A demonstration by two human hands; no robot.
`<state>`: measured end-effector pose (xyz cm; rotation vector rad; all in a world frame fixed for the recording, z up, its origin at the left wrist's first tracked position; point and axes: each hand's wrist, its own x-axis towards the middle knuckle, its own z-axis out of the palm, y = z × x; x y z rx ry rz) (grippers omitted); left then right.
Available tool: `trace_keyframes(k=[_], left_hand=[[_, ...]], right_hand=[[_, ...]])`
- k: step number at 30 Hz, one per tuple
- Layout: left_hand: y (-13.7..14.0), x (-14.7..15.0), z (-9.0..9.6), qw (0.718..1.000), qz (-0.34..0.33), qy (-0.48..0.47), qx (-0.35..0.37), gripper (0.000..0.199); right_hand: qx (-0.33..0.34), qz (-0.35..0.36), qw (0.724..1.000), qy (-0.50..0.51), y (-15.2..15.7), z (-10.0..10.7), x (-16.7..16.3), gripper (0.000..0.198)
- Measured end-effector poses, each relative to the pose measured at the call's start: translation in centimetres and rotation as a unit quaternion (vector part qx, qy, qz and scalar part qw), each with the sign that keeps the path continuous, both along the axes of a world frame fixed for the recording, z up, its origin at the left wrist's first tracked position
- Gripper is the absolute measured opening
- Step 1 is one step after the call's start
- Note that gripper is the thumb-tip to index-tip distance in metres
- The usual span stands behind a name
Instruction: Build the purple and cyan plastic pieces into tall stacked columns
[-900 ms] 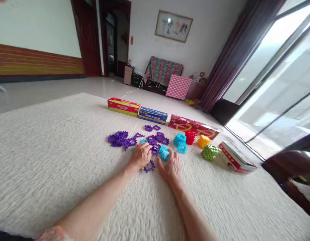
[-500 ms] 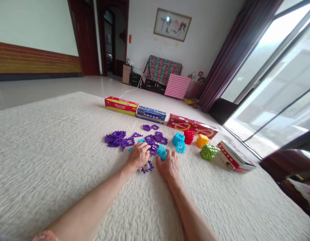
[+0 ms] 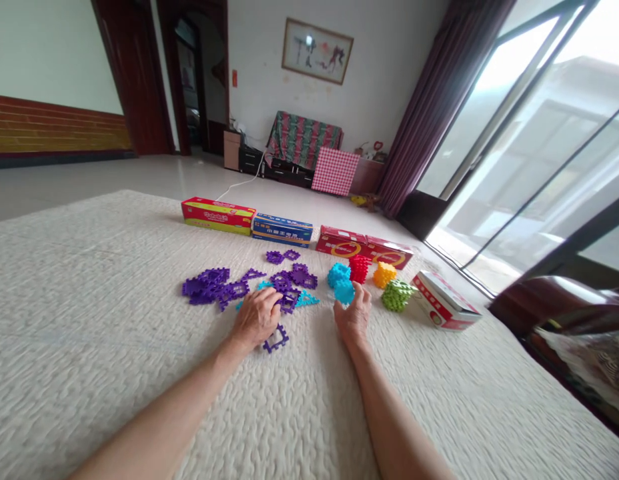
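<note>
Two cyan blocks, one behind the other, lie at eleven o'clock from the right hand, the nearer hand.
Its thumb and fingers flank the near block; whether that grip pinches, I cannot tell. The left hand curls, hold unclear, with purple pieces at one o'clock.

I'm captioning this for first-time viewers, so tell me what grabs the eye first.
The purple toothed pieces stand out first, scattered beside and beyond the left hand. Next come bright cyan blocks by the right hand, with a red block just beyond.
</note>
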<state>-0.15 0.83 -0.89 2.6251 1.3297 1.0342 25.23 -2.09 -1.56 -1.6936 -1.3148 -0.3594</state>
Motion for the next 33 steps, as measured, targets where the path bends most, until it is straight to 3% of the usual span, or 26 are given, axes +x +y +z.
trace_keyframes(k=[14, 18, 22, 28, 33], left_hand=[[-0.1, 0.0, 0.0, 1.0, 0.004, -0.004, -0.003, 0.028], [-0.1, 0.1, -0.2, 1.0, 0.0, -0.018, 0.015, 0.028], [-0.3, 0.2, -0.1, 0.998, 0.005, -0.054, 0.022, 0.027], [0.7, -0.8, 0.7, 0.985, 0.04, -0.164, 0.041, 0.033], [2.3, -2.1, 1.6, 0.995, 0.078, -0.063, 0.01, 0.036]], right_hand=[[-0.046, -0.016, 0.999, -0.009, 0.7, -0.6, 0.6, 0.062], [-0.014, -0.002, 0.999, -0.036, 0.2, 0.2, -0.1, 0.056], [0.037, 0.121, 0.99, -0.06, -0.5, 1.4, -2.3, 0.04], [-0.047, 0.313, 0.945, -0.085, -0.9, 1.5, -4.6, 0.04], [-0.093, 0.346, 0.928, -0.104, -0.6, 1.1, -4.5, 0.039]])
